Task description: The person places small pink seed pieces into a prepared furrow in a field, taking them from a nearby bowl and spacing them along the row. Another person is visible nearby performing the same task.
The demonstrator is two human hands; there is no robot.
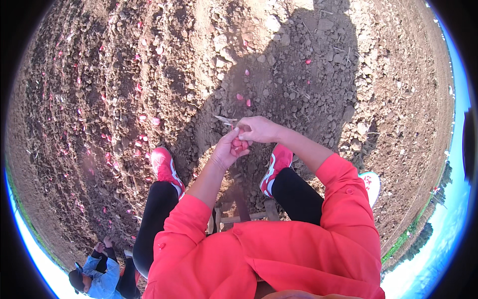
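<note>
My left hand [228, 147] is cupped around several small pink pieces [239, 144], which look like coated cloves or bulbs; the picture does not settle which. Above it, my right hand [257, 129] reaches over with its fingertips at the pile, touching the pieces. Whether a single piece is pinched there is hidden by the fingers. Just past the hands, a few pink pieces [247, 102] lie spaced out on the shaded soil [276, 93]. A pale dry stalk [224, 119] lies beside the fingertips.
My pink shoes [163, 164] stand apart on the soil. A wooden frame [242, 218] is below me. More pink pieces [155, 121] lie in rows at left. A co-worker in a blue top [102, 278] is at lower left; a white container [371, 187] stands at right.
</note>
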